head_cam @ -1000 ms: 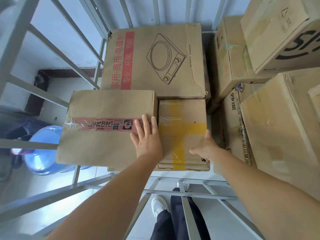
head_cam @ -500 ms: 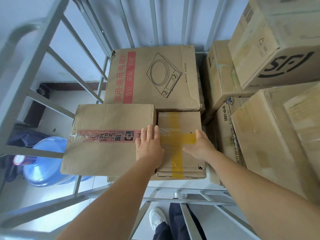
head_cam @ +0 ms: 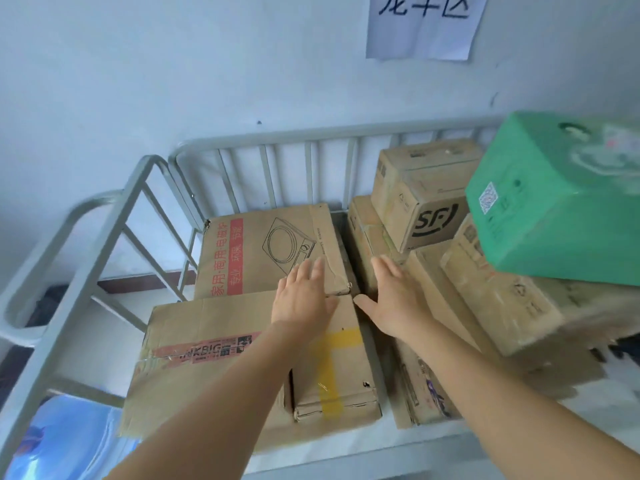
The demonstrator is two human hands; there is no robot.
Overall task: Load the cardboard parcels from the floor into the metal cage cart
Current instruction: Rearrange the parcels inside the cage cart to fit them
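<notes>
Left hand (head_cam: 304, 299) lies flat, fingers straight and together, on the yellow-taped parcel (head_cam: 341, 372), inside the metal cage cart (head_cam: 104, 258) at six o'clock. Right hand (head_cam: 393, 299), fingers extended and holding nothing, hovers beside it. Risk: the green box (head_cam: 554, 202) at two o'clock overhangs the stacked cartons (head_cam: 502, 299); a jolt could topple it.

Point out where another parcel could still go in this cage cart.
Likeliest on the flat low layer at left: the cooktop-printed brown carton by the grey metal back rail, or the red-taped carton. The right is crowded: the SF-marked box and green box are stacked high.
</notes>
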